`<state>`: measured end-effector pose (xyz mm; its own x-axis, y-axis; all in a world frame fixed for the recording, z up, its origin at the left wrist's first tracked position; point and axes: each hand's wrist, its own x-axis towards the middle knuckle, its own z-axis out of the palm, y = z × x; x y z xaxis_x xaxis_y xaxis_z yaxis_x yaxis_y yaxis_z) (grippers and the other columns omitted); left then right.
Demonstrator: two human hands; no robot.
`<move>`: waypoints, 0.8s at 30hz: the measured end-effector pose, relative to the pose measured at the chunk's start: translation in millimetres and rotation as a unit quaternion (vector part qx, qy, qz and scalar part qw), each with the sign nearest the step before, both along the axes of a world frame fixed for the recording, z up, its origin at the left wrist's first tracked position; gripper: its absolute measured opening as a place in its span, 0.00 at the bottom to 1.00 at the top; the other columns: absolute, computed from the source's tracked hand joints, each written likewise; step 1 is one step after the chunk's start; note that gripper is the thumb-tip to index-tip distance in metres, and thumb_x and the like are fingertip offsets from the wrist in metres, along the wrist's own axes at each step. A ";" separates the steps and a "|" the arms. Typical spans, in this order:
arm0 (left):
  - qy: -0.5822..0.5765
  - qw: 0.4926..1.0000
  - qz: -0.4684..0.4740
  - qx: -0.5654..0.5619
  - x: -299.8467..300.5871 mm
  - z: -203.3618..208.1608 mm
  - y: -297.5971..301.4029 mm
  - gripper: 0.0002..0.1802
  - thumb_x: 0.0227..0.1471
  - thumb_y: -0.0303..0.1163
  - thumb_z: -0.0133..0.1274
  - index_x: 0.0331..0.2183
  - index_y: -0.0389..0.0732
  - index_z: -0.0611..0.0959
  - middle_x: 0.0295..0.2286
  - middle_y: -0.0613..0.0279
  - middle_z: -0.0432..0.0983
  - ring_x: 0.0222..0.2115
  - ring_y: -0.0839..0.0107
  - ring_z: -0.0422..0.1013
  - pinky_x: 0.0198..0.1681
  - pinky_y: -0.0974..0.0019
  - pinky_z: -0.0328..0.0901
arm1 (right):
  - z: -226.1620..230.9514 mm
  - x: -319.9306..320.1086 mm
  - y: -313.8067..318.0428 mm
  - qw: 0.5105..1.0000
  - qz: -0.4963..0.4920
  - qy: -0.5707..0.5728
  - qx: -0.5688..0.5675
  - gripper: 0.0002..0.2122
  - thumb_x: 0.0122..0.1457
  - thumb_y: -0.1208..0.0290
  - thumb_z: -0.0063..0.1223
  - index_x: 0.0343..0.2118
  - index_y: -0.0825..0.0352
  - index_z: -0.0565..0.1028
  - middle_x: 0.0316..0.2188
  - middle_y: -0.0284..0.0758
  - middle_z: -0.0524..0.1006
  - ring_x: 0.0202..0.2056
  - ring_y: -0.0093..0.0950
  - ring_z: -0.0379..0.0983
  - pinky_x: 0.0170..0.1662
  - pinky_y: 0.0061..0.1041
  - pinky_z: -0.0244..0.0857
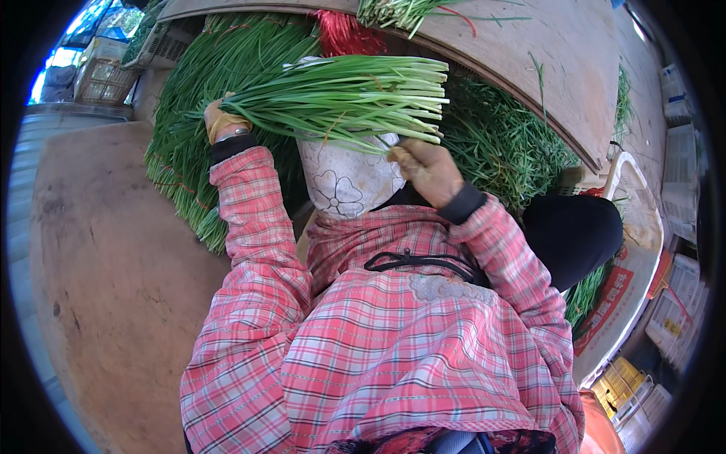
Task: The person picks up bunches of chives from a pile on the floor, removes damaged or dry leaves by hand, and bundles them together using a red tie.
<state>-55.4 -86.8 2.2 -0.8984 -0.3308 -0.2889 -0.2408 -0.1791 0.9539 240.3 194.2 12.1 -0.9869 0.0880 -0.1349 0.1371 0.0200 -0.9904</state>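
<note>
A bunch of garlic chives [355, 94] lies crosswise in front of me, its pale cut ends to the right and its green leaves to the left. My left hand [221, 119], in a tan covering, is wrapped round the leafy end. At the lower edge of the pale ends, my right hand [427, 168] is closed, fingertips pinching a stalk or two. Under the bunch, a white cloth with flower outlines [336, 185] covers my lap. Beyond the left hand is a big heap of tied chive bunches [193, 83].
A wooden board [522, 53] crosses the top, with red ties [344, 34] and more chives [401, 13] on it. Loose green leaves [499, 140] pile beneath its edge. To the right stands a white basket [635, 197]; a brown board [113, 287] lies left.
</note>
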 end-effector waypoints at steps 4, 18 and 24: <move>0.027 0.999 -0.013 -0.017 12.0 -2.0 4.2 0.09 0.51 0.28 0.44 0.26 0.32 0.75 0.24 0.56 0.74 0.23 0.62 0.70 0.30 0.59 0.68 | 8.1 38.2 30.7 0.990 -0.074 0.038 0.115 0.07 0.57 0.73 0.50 0.30 0.73 0.74 0.19 0.37 0.73 0.22 0.20 0.66 0.27 0.22 0.61; 0.040 0.982 0.058 0.176 25.3 13.0 12.0 0.07 0.47 0.25 0.41 0.21 0.35 0.72 0.21 0.58 0.71 0.20 0.63 0.68 0.27 0.62 0.66 | 80.0 12.6 38.4 0.748 -0.084 0.237 0.614 0.15 0.44 0.69 0.56 0.38 0.61 0.73 0.35 0.34 0.73 0.35 0.34 0.69 0.37 0.33 0.63; 0.072 0.997 -0.021 0.032 31.1 24.8 23.0 0.08 0.46 0.30 0.42 0.23 0.36 0.73 0.22 0.57 0.70 0.22 0.61 0.67 0.30 0.60 0.66 | 51.8 -39.8 -1.8 0.760 -0.064 0.353 0.543 0.19 0.43 0.71 0.58 0.42 0.56 0.74 0.45 0.32 0.72 0.43 0.37 0.68 0.43 0.37 0.63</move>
<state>-24.3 -63.8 27.0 -0.9448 -0.2771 -0.1746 -0.1101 -0.2331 0.9662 200.5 192.4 63.9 -0.7541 -0.1296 0.6438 -0.3505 0.9085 -0.2277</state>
